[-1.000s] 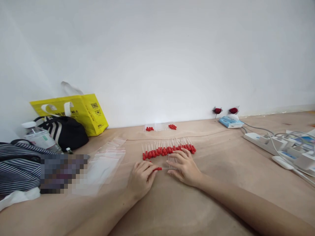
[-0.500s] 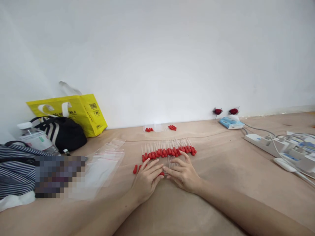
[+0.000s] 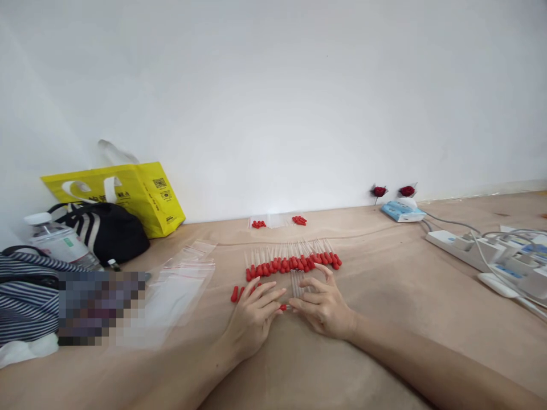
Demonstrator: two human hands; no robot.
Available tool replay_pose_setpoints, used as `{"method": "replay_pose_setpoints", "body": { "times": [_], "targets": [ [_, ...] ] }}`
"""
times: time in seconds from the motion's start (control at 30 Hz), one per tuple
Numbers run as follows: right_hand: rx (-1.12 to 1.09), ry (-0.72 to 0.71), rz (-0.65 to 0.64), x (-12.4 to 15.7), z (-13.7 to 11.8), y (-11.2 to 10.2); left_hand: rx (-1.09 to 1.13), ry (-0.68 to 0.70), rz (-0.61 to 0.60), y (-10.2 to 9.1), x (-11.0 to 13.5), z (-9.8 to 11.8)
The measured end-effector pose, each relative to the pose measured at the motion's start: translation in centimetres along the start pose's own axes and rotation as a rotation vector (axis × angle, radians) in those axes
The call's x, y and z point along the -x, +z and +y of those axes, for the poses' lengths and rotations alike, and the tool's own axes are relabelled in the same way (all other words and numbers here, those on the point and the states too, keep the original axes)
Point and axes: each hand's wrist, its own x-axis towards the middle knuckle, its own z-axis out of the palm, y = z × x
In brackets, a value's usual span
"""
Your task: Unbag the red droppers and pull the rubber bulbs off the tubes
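Note:
My left hand [image 3: 253, 314] is pinched on a red rubber bulb [image 3: 283, 307], whose end shows past the fingertips. My right hand [image 3: 325, 304] grips a thin clear dropper tube [image 3: 289, 307] that meets the bulb; its far part is hidden by the fingers. Just beyond the right fingers lie several loose clear tubes [image 3: 295, 282]. Loose red bulbs [image 3: 235, 294] rest left of my left hand, partly covered by it. Behind both hands runs a row of droppers [image 3: 293, 263], red bulbs toward me and clear tips toward the wall.
Small plastic bags with red bulbs [image 3: 299, 220] lie by the wall. Clear zip bags [image 3: 182, 290] are at left, near a yellow bag [image 3: 160, 199], a black bag [image 3: 119, 233] and a bottle [image 3: 64, 242]. At right are a tissue pack [image 3: 401, 211] and a power strip [image 3: 457, 247] with cables.
My hands have drawn slightly apart, the right one shifting a little to the right. More of the red bulb and loose tubes shows between them. The camera view has shifted slightly.

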Motion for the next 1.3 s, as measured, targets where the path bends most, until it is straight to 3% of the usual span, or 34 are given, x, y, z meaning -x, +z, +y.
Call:
{"method": "replay_pose_setpoints", "body": {
  "times": [0.13, 0.33, 0.4, 0.5, 0.6, 0.77, 0.97, 1.1, 1.3],
  "targets": [
    [0.074, 0.053, -0.022, 1.2, 1.0, -0.7, -0.011, -0.063, 0.069, -0.6, 0.4, 0.0],
    [0.095, 0.265, -0.073, 2.8, 3.0, -1.3, 0.057, -0.426, 0.201, -2.4, 1.2, -2.5],
    [0.074, 0.343, -0.098, 2.9, 3.0, -1.0, 0.050, -0.594, 0.181, -3.2, 1.3, -4.1],
    [0.050, 0.414, -0.107, 2.9, 2.9, -0.3, 0.078, -0.896, 0.049, -3.9, 1.7, -6.5],
    [0.045, 0.468, -0.065, 3.1, 3.0, 0.3, 0.172, -1.088, -0.055, -4.1, 2.0, -7.5],
    [-0.025, 0.486, -0.063, 2.6, 3.0, 0.8, 0.302, -1.126, -0.109, -3.9, 1.7, -7.1],
    [-0.162, 0.482, -0.163, 1.6, 1.7, 0.5, 0.565, -1.168, -0.046, -3.4, 1.9, -7.3],
    [-0.167, 0.503, -0.211, 1.7, 1.1, 0.0, 0.542, -1.143, -0.035, -3.0, 2.2, -7.6],
    [-0.143, 0.504, -0.264, 2.0, 0.9, 0.0, 0.364, -1.073, -0.151, -3.0, 1.4, -8.0]
  ]
}}
